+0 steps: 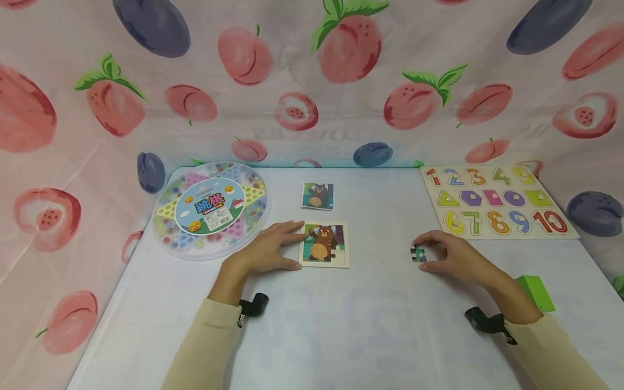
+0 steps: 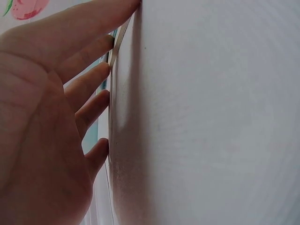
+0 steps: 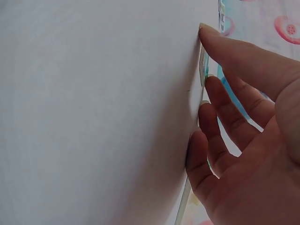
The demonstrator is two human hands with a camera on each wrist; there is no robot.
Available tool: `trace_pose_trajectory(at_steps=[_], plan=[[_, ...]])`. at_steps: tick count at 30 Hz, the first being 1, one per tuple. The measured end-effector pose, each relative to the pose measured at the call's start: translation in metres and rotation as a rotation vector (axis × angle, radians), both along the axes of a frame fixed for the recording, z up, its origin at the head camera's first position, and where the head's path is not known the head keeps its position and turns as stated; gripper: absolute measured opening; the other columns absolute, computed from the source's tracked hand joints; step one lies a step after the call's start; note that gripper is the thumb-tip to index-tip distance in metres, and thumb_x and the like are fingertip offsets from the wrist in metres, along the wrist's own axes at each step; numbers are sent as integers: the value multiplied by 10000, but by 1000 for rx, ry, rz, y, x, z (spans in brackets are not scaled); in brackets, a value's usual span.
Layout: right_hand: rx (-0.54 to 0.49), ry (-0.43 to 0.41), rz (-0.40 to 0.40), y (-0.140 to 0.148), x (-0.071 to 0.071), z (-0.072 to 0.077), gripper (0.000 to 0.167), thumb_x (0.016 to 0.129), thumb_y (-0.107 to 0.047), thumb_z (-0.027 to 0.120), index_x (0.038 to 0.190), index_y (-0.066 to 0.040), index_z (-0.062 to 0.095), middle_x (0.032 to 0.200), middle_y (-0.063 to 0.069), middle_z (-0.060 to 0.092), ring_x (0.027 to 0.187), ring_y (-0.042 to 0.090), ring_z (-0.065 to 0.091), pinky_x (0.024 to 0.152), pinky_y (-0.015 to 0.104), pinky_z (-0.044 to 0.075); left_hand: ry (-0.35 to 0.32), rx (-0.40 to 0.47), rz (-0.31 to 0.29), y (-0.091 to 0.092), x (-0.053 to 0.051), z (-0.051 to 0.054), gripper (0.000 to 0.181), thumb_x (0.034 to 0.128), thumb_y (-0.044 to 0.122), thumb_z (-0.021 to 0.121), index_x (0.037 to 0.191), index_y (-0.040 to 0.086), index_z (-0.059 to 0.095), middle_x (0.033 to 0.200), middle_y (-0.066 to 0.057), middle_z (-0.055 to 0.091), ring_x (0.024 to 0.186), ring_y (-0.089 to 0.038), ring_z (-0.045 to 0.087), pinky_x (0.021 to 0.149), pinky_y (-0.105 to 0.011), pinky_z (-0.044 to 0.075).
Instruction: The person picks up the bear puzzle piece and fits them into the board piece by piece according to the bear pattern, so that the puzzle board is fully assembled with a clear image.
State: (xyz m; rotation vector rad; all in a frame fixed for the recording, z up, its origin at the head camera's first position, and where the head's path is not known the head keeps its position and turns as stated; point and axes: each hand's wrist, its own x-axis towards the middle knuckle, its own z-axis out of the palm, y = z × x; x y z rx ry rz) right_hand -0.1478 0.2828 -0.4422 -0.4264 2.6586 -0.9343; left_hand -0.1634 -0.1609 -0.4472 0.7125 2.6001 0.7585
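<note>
A small wooden jigsaw tray (image 1: 324, 245) with a brown bear picture lies on the table's middle. A light, bare patch shows at its lower right corner. My left hand (image 1: 268, 249) rests at its left edge, fingers spread and fairly straight; thumb and forefinger touch the edge. To the right, my right hand (image 1: 455, 259) pinches a small jigsaw piece (image 1: 418, 253) between thumb and forefinger, at the tabletop. In the right wrist view the piece (image 3: 203, 65) is seen edge-on. Behind the tray lies a square bear picture card (image 1: 318, 196).
A round Chinese checkers box (image 1: 163, 238) with coloured marbles lies at the back left. At the back right is a wooden number and shape board (image 1: 434, 209). A green block (image 1: 537, 293) stands beside the right forearm. A fruit-print cloth (image 1: 292, 54) hangs behind the white table (image 1: 361, 336).
</note>
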Motion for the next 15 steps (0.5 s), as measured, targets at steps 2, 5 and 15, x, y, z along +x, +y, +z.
trace_pose_trajectory(at_steps=[2, 5, 15], plan=[[-3, 1, -1, 0, 0, -1, 466, 853, -269, 831, 1272, -165, 654, 1320, 69, 666, 1162, 223, 542, 961, 286, 460, 1, -1, -1, 0, 0, 0, 747, 836, 408, 817, 1499, 216, 531, 1697, 5, 310, 1601, -311, 212, 1267, -613, 227], [0, 10, 0, 0, -1, -2, 430, 861, -251, 823, 1253, -173, 664, 1290, 56, 679, 1131, 197, 538, 940, 249, 453, 2, -1, 0, 0, 0, -1, 749, 836, 409, 818, 1500, 218, 530, 1697, 7, 310, 1601, -309, 213, 1267, -612, 227], [4, 42, 10, 1, -3, -3, 393, 862, -230, 822, 1224, -167, 681, 1218, 41, 700, 1082, 188, 540, 866, 158, 468, 4, 5, 9, 1, -1, -1, 743, 831, 392, 823, 1495, 218, 537, 1691, 5, 324, 1597, -311, 224, 1265, -614, 231]])
